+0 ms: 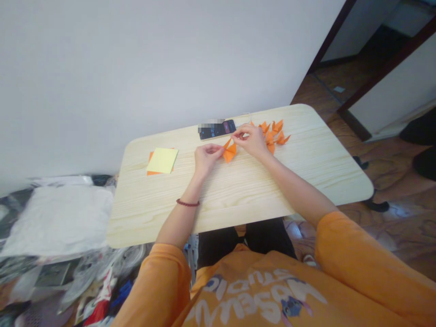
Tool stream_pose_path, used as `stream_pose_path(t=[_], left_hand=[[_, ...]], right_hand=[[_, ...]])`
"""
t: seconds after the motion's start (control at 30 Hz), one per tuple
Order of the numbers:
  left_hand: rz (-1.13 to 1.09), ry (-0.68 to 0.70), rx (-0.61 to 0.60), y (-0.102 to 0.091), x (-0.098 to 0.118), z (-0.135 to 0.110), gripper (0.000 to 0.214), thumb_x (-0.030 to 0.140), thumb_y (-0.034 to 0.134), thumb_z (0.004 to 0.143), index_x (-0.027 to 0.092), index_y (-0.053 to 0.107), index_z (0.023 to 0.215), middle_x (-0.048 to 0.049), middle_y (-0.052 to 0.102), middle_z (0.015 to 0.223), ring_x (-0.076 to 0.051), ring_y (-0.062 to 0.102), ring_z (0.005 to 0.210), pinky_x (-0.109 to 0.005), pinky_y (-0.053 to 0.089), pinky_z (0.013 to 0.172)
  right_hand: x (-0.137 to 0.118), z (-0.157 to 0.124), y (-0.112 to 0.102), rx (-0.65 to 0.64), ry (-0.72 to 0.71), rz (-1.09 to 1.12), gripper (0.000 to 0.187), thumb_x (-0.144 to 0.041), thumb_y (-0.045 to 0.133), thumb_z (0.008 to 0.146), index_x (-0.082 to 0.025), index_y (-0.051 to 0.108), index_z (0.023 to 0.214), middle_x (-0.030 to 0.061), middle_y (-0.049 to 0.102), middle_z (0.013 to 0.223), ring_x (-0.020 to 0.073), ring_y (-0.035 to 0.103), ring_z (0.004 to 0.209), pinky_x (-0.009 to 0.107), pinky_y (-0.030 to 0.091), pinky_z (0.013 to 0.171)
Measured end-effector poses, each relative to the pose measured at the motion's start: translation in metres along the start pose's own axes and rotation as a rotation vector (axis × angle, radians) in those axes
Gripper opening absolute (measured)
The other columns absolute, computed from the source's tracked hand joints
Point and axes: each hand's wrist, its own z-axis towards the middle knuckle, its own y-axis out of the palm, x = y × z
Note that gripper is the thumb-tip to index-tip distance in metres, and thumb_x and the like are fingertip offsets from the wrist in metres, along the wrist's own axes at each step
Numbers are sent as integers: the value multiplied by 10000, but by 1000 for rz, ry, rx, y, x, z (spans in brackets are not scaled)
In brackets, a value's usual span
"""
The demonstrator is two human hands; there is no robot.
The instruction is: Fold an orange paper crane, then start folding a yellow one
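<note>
An orange folded paper piece sits between my two hands near the far middle of the light wooden table. My left hand pinches its left tip, fingers closed. My right hand pinches the upper right part of the same piece. Several finished orange folded figures lie just right of my right hand. A dark phone lies flat right behind my hands.
A stack of square paper, yellow sheet over orange, lies at the table's left. White bags and clutter fill the floor to the left. A wall runs close behind the table; wooden floor and a doorway are at right.
</note>
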Motion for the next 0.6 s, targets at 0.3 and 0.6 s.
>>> stream_pose_path(t=[0.3,0.6], left_hand=[[-94,-59,37,-2,-2,2,239,324,799,610,137,712,730,-61,722,707,-161,666,620,-311,564,666],[-139,-93,6,-1,-1,1,239,307,809,579,137,712,717,-58,728,715,-160,670,637,-331,582,706]], right_hand=[[-12,-2,-1,-24,56,109,156,-329,643,792,-189,712,808,44,637,824,153,568,781,262,462,637],[-10,-2,5,-121,151,211,340,-413,718,713,-170,700,951,35,679,831,122,566,659,277,478,681]])
